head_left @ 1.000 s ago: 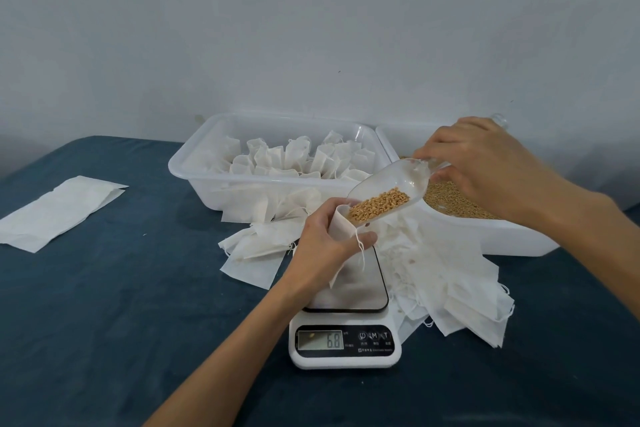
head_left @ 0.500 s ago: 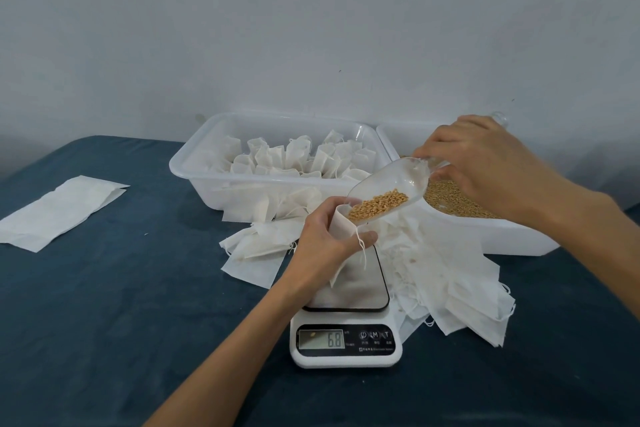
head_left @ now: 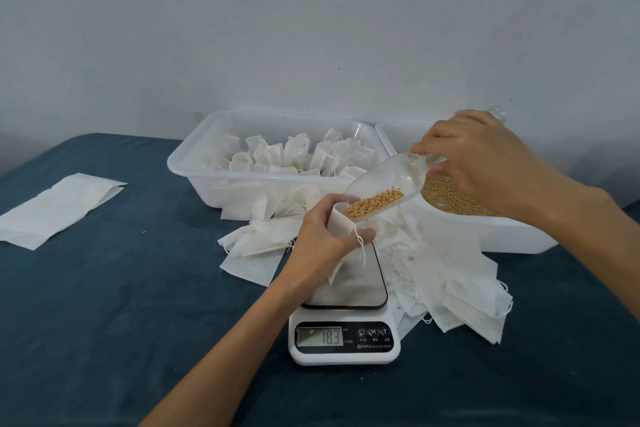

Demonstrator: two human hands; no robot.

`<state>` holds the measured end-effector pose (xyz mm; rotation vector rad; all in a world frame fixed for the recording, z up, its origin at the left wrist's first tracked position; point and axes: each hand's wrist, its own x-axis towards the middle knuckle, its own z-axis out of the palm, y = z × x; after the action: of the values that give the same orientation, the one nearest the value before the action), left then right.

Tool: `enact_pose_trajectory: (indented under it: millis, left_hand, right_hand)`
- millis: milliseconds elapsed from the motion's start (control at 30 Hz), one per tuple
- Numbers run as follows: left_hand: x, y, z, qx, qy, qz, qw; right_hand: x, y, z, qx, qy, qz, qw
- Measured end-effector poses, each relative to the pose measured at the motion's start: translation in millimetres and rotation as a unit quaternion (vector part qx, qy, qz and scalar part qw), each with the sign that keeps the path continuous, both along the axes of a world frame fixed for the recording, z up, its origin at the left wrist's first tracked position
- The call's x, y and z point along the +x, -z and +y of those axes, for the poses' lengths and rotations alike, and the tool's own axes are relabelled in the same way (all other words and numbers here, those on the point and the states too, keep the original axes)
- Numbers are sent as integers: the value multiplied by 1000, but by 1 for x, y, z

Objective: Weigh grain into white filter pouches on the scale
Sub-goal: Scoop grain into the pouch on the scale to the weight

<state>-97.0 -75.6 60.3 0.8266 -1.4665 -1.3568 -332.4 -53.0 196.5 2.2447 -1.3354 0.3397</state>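
Observation:
A white digital scale stands on the dark blue table, its display reading 18.3. My left hand grips a white filter pouch upright over the scale's steel platform, mouth held open. My right hand holds a clear plastic scoop by its handle, tilted down to the left. Golden grain lies in the scoop's lower end, right at the pouch's mouth. The pouch's lower part is hidden behind my left hand.
A white tub of filled pouches stands at the back. To its right is a white tub of loose grain. Empty pouches lie heaped around the scale. A flat white sheet lies at far left.
The scale's reading has risen from 6.8 to 18.3. The scoop's tip has moved slightly further into the pouch's mouth; both hands stay almost where they were.

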Motion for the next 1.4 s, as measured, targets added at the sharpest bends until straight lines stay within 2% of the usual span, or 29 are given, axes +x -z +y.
enact_pose_trajectory:
  millis: [1400]
  left_hand:
    - [-1, 1, -1, -6, -12, -4, 1000]
  right_hand:
    - [-1, 1, -3, -32, -4, 18, 999]
